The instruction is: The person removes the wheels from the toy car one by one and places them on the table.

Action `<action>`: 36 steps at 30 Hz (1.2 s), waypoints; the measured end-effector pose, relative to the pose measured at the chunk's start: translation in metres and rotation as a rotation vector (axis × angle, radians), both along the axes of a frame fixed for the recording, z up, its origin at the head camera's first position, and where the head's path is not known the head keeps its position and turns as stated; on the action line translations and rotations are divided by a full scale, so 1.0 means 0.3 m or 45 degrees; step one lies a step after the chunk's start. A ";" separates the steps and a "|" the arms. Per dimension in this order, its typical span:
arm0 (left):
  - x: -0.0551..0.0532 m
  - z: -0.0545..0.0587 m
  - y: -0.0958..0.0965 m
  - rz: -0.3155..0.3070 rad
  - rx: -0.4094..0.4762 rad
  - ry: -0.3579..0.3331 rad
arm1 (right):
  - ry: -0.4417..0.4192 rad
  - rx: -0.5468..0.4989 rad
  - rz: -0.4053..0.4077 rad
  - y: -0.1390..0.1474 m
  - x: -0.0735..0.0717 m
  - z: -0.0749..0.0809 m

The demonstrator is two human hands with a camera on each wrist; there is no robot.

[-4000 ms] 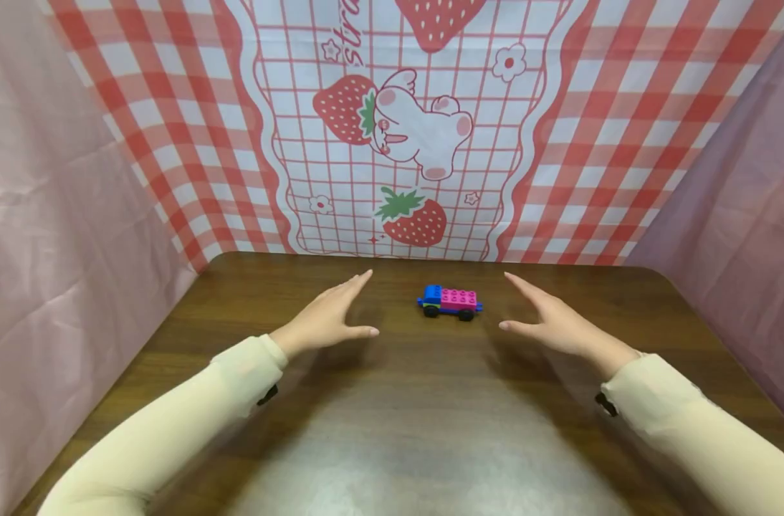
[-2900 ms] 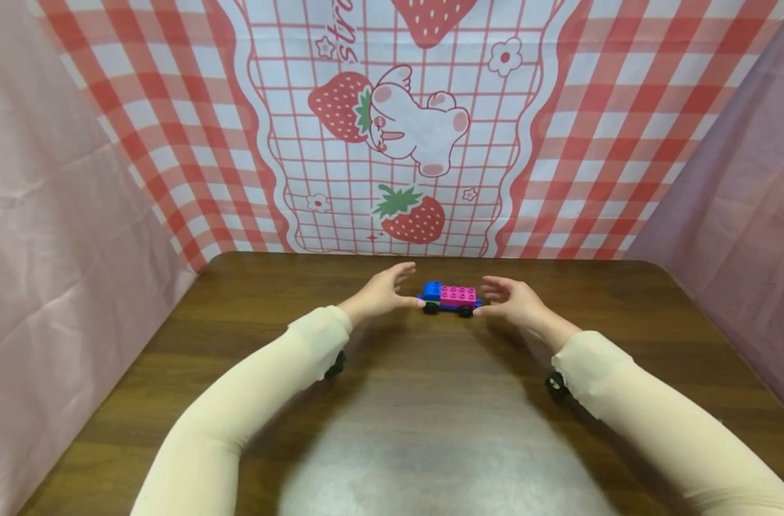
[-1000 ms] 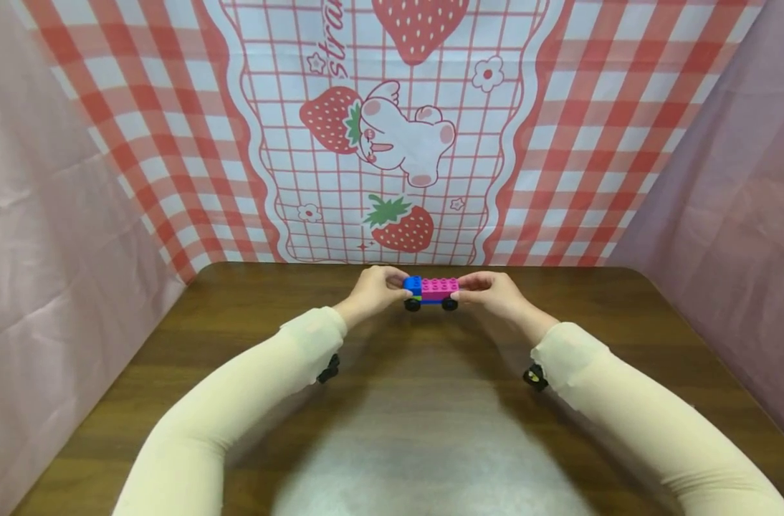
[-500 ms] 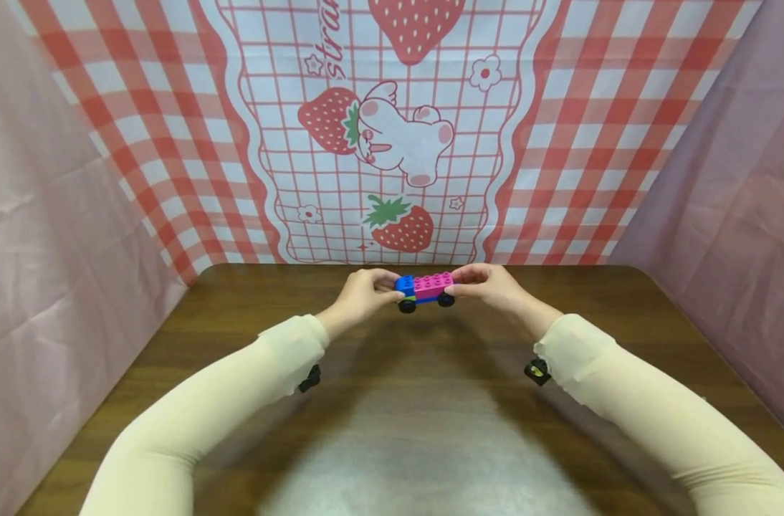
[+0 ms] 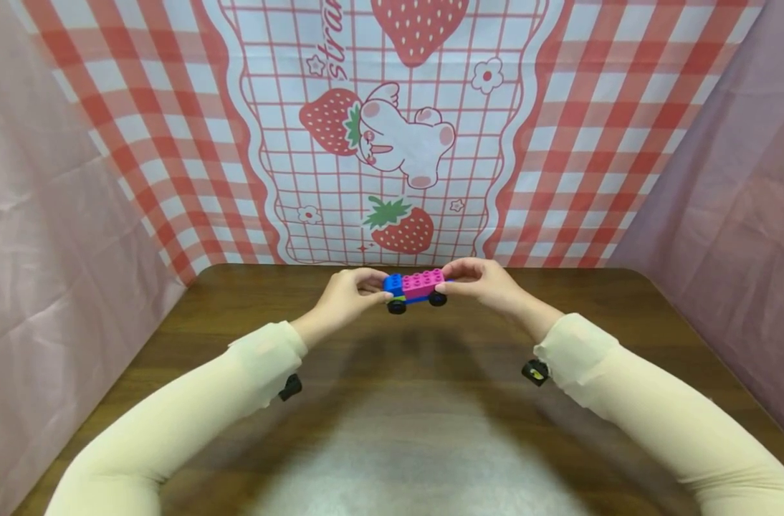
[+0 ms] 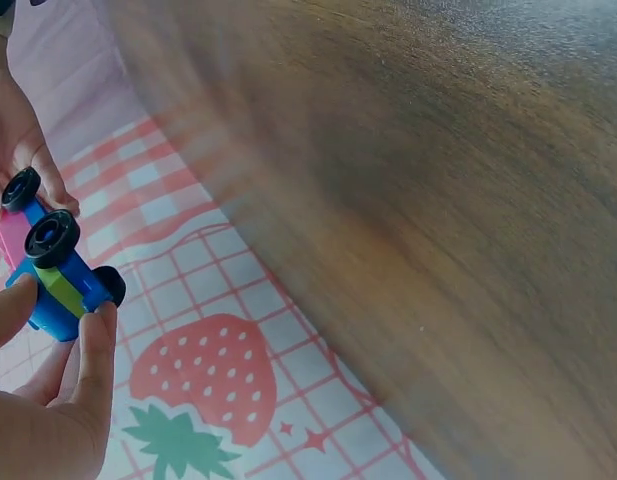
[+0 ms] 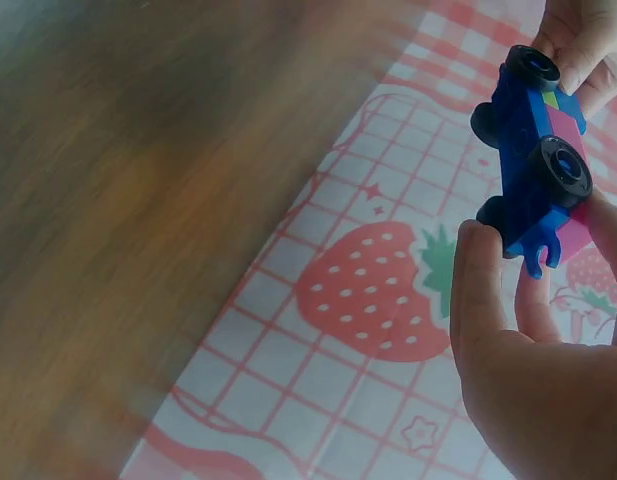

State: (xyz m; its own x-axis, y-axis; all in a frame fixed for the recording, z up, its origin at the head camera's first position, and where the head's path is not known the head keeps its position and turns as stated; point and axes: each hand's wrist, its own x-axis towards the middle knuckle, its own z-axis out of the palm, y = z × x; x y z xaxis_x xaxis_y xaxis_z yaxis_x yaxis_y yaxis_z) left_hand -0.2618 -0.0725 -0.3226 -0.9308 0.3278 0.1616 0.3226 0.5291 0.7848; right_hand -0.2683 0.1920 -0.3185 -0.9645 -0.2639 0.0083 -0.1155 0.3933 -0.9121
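Left grip [image 5: 340, 297] pinches the blue front of a toy brick truck [image 5: 416, 290], right grip [image 5: 491, 285] pinches its rear, each parted only by the truck's width, truck between them and clear of the wooden desk [image 5: 392, 437] below, strawberry-print cloth [image 5: 405, 143] beyond both grips
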 end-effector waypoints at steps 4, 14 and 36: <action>0.023 0.016 -0.020 -0.012 0.017 0.020 | 0.003 0.004 0.012 -0.016 0.015 0.024; 0.048 0.035 -0.054 -0.077 0.064 -0.060 | -0.005 0.035 0.034 -0.065 0.048 0.079; 0.022 0.055 0.026 -0.112 0.129 -0.020 | -0.030 0.000 0.067 -0.111 0.056 0.114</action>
State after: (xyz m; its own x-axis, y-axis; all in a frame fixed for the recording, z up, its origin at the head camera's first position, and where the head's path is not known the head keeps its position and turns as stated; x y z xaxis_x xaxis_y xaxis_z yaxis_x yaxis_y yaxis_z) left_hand -0.2551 -0.0646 -0.3061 -0.9018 0.3912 0.1835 0.3515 0.4171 0.8381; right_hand -0.2515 0.1587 -0.2844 -0.9493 -0.3139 -0.0145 -0.1141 0.3875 -0.9148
